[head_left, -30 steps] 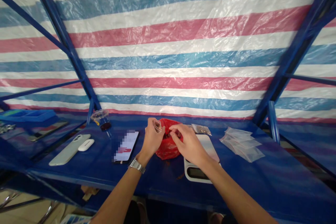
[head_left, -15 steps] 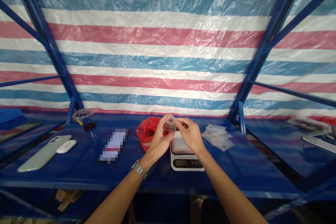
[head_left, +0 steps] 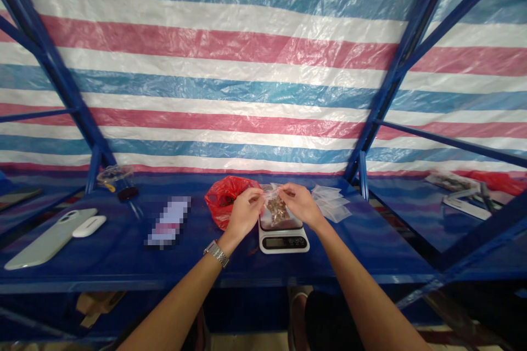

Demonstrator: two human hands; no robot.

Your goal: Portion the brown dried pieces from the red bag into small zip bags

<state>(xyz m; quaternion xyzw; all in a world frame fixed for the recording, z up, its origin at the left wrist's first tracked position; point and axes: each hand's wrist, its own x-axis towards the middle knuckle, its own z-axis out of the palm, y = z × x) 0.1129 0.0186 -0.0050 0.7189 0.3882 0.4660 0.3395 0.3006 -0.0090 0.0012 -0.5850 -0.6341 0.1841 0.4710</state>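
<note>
A small clear plastic bag (head_left: 276, 205) with brown bits inside hangs just above the white kitchen scale (head_left: 283, 234). My left hand (head_left: 242, 211) pinches its left top corner and my right hand (head_left: 300, 203) pinches its right top corner; both are closed on the bag. A crumpled red plastic bag (head_left: 224, 197) lies just left of my left hand on the blue shelf (head_left: 123, 258). A metal watch sits on my left wrist.
A stack of empty clear bags (head_left: 331, 202) lies right of the scale. To the left lie a phone (head_left: 168, 220), a white earbud case (head_left: 89, 226), a pale green phone case (head_left: 47, 238) and a small clear jar (head_left: 117, 180). Blue frame posts stand at both sides.
Both hands left the red bag, moved right over the scale, and now hold the small clear bag stretched between them. The view shifted right.
</note>
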